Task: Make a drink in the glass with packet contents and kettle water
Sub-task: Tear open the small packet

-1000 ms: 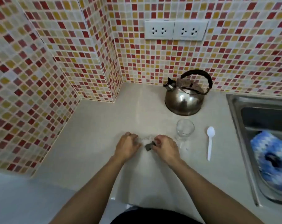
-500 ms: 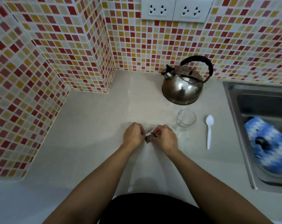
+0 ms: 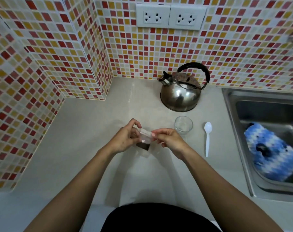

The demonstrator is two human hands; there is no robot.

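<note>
A small clear plastic packet (image 3: 145,138) with dark powder in its lower end is held above the counter between both hands. My left hand (image 3: 124,139) pinches its left side and my right hand (image 3: 169,140) pinches its top right edge. The empty clear glass (image 3: 183,125) stands upright just right of my right hand. Behind it sits the shiny steel kettle (image 3: 180,96) with a black handle, spout pointing left. A white plastic spoon (image 3: 207,138) lies on the counter right of the glass.
A steel sink (image 3: 233,131) at the right holds a blue and white cloth (image 3: 273,154). Tiled walls close the counter (image 3: 85,139) at the back and left, with a jutting tiled corner (image 3: 98,72). Two wall sockets (image 3: 169,17) sit above the kettle.
Both hands have lifted the packet off the counter and drawn slightly apart, so the packet now shows between them. The view has tilted.
</note>
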